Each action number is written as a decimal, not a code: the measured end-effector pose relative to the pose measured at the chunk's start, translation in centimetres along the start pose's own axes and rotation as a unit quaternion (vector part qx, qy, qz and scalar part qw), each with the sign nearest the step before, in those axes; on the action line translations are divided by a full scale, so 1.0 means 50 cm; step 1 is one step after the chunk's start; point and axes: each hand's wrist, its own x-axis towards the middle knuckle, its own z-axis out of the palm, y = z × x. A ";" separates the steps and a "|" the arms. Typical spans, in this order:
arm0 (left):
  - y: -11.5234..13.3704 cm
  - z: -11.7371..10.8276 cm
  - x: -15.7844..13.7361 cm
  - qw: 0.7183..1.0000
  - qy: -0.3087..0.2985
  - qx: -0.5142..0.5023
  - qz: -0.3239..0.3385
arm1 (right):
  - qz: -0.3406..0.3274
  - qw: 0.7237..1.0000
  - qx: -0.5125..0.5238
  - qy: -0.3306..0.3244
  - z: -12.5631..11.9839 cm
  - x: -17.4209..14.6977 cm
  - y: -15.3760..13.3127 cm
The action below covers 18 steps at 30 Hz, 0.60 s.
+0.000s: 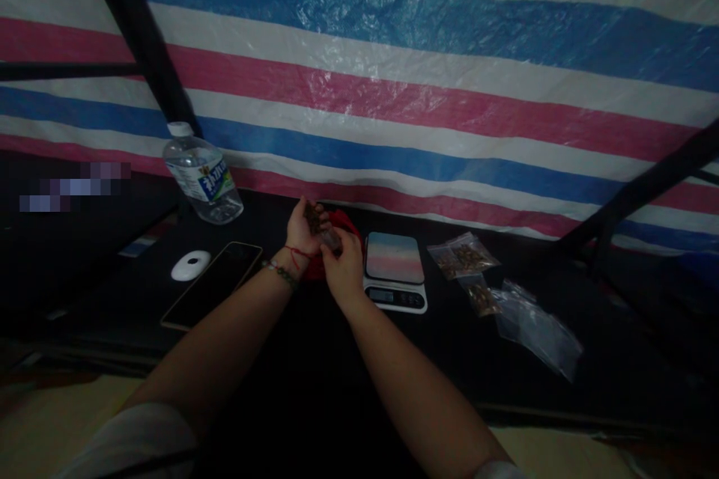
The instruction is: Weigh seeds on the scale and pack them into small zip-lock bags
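Observation:
In the head view, my left hand (pixel 299 230) is cupped with the palm up around small dried brown pieces (pixel 312 217); their kind is too small to tell. Close against it, my right hand (pixel 346 269) pinches a small clear plastic bag (pixel 331 241) at the fingers of the left. Part of a red bag or cloth (pixel 345 223) shows behind and beneath both hands. Just right of my right hand stands a white kitchen scale (pixel 395 258) with a pale, glossy top; its display reading is illegible.
Filled zip bags (pixel 463 256) of brown pieces and flat clear bags (pixel 539 329) lie to the right on the black table (pixel 449 359). Leftward are a phone (pixel 216 284), a white oval case (pixel 191 266) and a clear plastic bottle (pixel 205 176). A striped tarp (pixel 393 82) hangs behind.

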 end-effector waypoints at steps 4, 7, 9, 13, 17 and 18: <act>-0.011 0.006 -0.004 0.999 0.020 0.041 0.016 | 0.016 1.000 0.008 0.003 0.001 0.004 0.006; -0.014 0.004 -0.003 0.999 0.020 0.033 0.021 | 0.032 0.999 0.007 0.010 0.002 0.007 0.010; -0.015 0.003 -0.002 0.999 0.012 0.029 0.024 | 0.043 0.999 0.007 0.012 0.004 0.010 0.012; -0.016 0.003 -0.003 0.998 -0.002 0.052 0.036 | 0.076 0.996 0.031 0.019 0.008 0.014 0.015; -0.017 0.002 -0.005 0.997 -0.029 0.061 0.034 | 0.093 0.994 0.059 0.023 0.009 0.016 0.014; -0.016 0.001 -0.004 0.997 -0.029 0.065 0.033 | 0.092 0.994 0.059 0.023 0.009 0.016 0.014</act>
